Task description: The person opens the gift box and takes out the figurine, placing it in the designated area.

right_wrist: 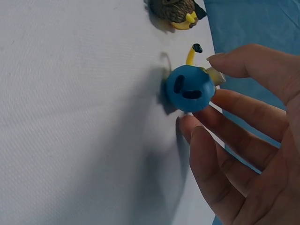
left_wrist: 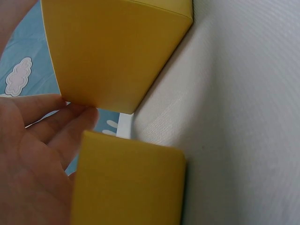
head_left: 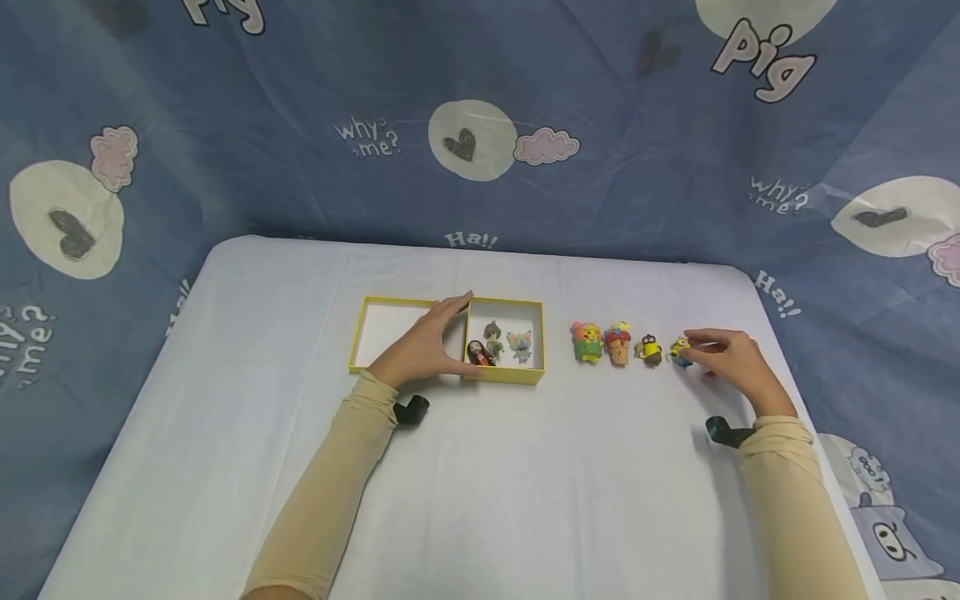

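My left hand (head_left: 423, 346) holds the yellow box (head_left: 513, 377) at its left end, thumb along the front wall and fingertips at the back rim. Inside lie a red-and-black figurine (head_left: 479, 354), a green-clothed figurine (head_left: 492, 337) and a grey figurine with large pink ears (head_left: 520, 344). Left of it, partly behind the hand, is a shallow yellow-edged tray (head_left: 357, 333). Far right, my right hand (head_left: 731, 360) pinches a small minion figurine (right_wrist: 187, 89) between thumb and fingers. Its blue underside with dark feet faces the right wrist camera, close over the table.
In a row left of my right hand are a brown-and-yellow minion figurine (head_left: 649, 351), an ice-cream-cone figurine (head_left: 618, 343) and a green-and-yellow figurine (head_left: 588, 342). The white table (head_left: 487, 500) ends at a blue printed cloth (head_left: 300, 183) behind and at the sides.
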A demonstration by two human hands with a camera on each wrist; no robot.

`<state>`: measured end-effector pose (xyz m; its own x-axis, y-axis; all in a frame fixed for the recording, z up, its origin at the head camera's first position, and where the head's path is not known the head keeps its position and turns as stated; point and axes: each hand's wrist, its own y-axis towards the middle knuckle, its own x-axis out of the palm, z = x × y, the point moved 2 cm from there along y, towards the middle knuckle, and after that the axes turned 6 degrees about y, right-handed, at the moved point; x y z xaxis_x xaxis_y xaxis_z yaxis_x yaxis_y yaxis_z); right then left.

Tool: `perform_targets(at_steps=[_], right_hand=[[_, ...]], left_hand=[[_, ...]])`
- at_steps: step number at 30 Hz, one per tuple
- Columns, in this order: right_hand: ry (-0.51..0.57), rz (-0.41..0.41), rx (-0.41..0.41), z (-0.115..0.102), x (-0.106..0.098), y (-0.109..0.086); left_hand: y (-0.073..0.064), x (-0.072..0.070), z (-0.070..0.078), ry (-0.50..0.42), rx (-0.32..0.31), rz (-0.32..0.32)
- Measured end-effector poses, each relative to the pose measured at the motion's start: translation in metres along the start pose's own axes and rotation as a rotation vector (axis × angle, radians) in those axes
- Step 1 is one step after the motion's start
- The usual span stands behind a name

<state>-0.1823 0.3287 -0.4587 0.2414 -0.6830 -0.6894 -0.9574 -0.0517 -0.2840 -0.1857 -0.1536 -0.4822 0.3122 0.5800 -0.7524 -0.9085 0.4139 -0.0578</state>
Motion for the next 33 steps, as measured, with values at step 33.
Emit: perform_targets(at_steps=[33], right_hand=[[-0.115,0.059,-0.294,-0.099,0.021,-0.001]], left_hand=[[0.000,-0.001,0.001,0.017,0.010,0.004]])
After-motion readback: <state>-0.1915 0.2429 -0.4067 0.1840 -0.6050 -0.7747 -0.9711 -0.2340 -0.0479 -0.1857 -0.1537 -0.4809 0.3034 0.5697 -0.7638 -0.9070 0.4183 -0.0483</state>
